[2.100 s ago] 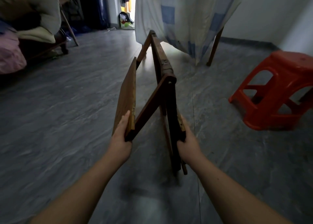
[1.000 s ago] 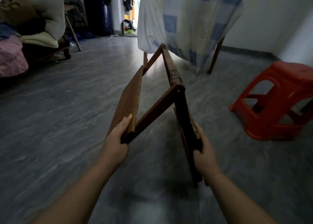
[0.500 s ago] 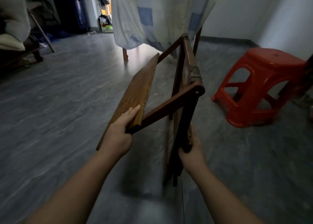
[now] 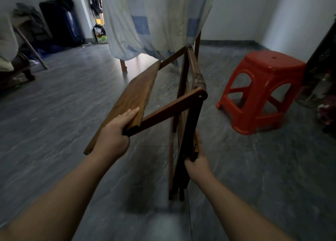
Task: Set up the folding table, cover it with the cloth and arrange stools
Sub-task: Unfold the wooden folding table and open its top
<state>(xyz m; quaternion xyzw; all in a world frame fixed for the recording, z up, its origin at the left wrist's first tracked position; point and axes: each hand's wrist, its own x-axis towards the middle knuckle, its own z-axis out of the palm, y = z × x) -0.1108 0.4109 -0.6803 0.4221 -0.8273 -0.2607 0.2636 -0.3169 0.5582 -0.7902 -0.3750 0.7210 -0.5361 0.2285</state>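
Our left hand (image 4: 112,137) grasps the folding table (image 4: 138,97) by its leaf edge, our right hand (image 4: 197,163) clenches the legs; stiff, heavy-looking wood, best held at edges.

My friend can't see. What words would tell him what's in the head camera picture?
Two hands unfold a wooden folding table over a grey floor: the left hand grips its half-raised top panel, the right hand its upright legs. A red plastic stool stands right; a checked cloth drapes another table behind.

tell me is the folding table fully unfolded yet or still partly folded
Partly folded. The left hand holds the tabletop panel tilted up, not level, while the right hand grips the legs, bunched together.
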